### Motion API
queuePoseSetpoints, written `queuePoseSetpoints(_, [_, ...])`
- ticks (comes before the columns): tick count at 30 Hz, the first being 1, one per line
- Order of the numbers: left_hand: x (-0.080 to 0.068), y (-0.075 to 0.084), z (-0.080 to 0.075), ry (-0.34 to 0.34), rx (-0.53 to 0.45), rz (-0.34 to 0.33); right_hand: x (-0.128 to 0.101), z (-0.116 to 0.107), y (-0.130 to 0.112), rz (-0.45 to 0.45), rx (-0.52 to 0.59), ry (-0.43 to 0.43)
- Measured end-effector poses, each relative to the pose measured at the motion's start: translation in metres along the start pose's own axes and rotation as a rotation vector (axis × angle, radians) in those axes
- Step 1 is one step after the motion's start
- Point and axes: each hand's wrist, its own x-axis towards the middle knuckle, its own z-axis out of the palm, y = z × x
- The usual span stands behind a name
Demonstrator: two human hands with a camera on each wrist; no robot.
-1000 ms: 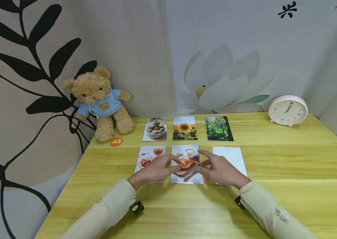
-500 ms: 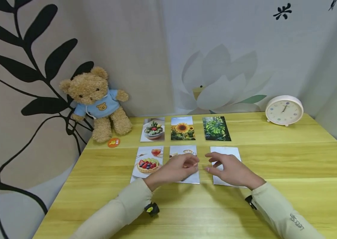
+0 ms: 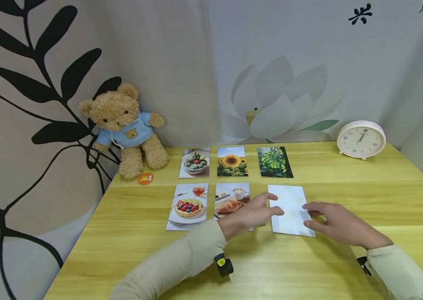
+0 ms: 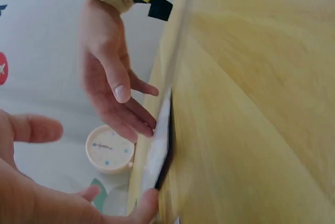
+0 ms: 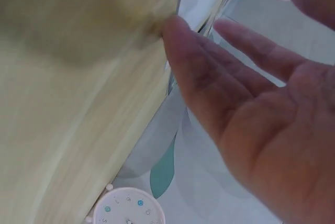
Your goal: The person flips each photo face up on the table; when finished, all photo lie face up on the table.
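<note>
Left hand [image 3: 250,214] reaches across from near-left, forearm angled up to the right, fingers [image 3: 271,210] straight and relaxed, tips touching the left edge of the pale card [image 3: 290,208]. Right hand [image 3: 337,225] lies low over the bench [image 3: 365,200], fingers [image 3: 310,223] loosely extended, tips at the card's right edge; nothing grasped by either hand. Wrist views show both hands flat-open beside the card's edges. Pale card sits at the right end of the near row, beside the croissant card [image 3: 231,202] and tart card [image 3: 188,206].

Against half a second ago: both hands shifted right. Left hand left the croissant card, now mostly uncovered. Right hand moved from on top of the pale card to its right side. Cards themselves unmoved.
</note>
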Motion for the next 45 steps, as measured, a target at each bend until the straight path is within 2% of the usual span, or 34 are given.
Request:
queuePoseSetpoints(3, [0.001,-0.002,0.003,0.053,0.034,0.040,0.001,0.003,-0.004,-0.025,-0.005,0.021])
queuePoseSetpoints(8, [0.000,-0.002,0.005,0.145,0.156,0.118,0.010,0.003,-0.020,-0.014,0.012,0.021])
queuePoseSetpoints(13, [0.005,0.005,0.002,0.280,0.120,0.240,0.022,-0.002,-0.036,-0.010,0.090,0.007])
queuePoseSetpoints(16, [0.010,0.006,0.004,0.313,0.037,0.272,0.026,-0.004,-0.042,-0.006,0.148,0.004])
queuePoseSetpoints(20, [0.014,0.006,0.010,0.304,-0.038,0.257,0.028,-0.005,-0.043,0.012,0.267,0.011])
queuePoseSetpoints(23, [0.014,0.005,0.013,0.284,-0.058,0.223,0.029,-0.006,-0.040,0.010,0.412,0.010])
queuePoseSetpoints(27, [0.015,0.007,0.016,0.248,-0.002,0.194,0.027,-0.011,-0.033,0.016,0.584,0.036])
queuePoseSetpoints(29, [0.016,0.008,0.016,0.229,0.050,0.200,0.026,-0.013,-0.030,0.039,0.629,0.076])
queuePoseSetpoints(34, [0.013,0.010,0.014,0.213,0.136,0.184,0.023,-0.017,-0.021,0.109,0.646,0.234])
queuePoseSetpoints(38, [0.011,0.012,0.013,0.270,0.175,0.106,0.023,-0.017,-0.013,0.150,0.643,0.359])
queuePoseSetpoints(42, [0.009,0.014,0.009,0.304,0.178,0.059,0.024,-0.014,-0.004,0.158,0.602,0.427])
queuePoseSetpoints(45, [0.009,0.014,0.006,0.303,0.158,0.079,0.025,-0.012,0.000,0.171,0.541,0.440])
